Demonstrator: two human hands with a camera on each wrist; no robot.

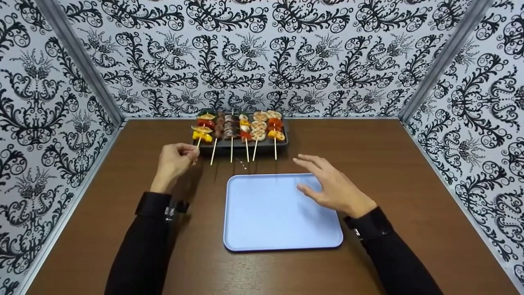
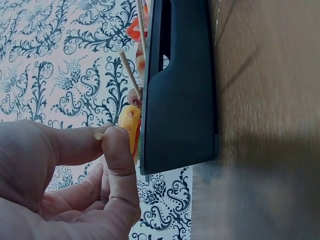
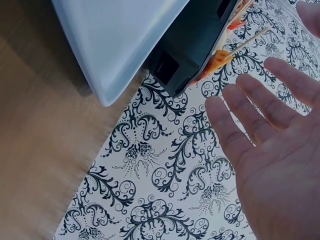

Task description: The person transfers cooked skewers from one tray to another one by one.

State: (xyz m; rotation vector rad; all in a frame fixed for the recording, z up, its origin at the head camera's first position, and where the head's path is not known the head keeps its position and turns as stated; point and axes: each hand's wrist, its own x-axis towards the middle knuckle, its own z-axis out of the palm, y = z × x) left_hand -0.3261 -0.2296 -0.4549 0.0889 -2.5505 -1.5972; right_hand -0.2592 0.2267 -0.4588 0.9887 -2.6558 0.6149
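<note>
Between thumb and forefinger my left hand (image 1: 177,162) pinches the bare stick end of the leftmost skewer (image 1: 202,136), threaded with yellow and red pieces. In the left wrist view the stick tip pokes out between the fingertips (image 2: 116,142). That skewer lies at the left end of a dark grill pan (image 1: 262,142), where several other skewers (image 1: 232,127) rest side by side, sticks toward me. My right hand (image 1: 333,186) hovers over the right part of a pale blue tray (image 1: 278,217), fingers spread and holding nothing.
The tray lies on a brown wooden table (image 1: 393,164), in front of the grill pan. Patterned walls (image 1: 262,57) close in the back and both sides. Small white specks (image 1: 242,164) show on the table between pan and tray.
</note>
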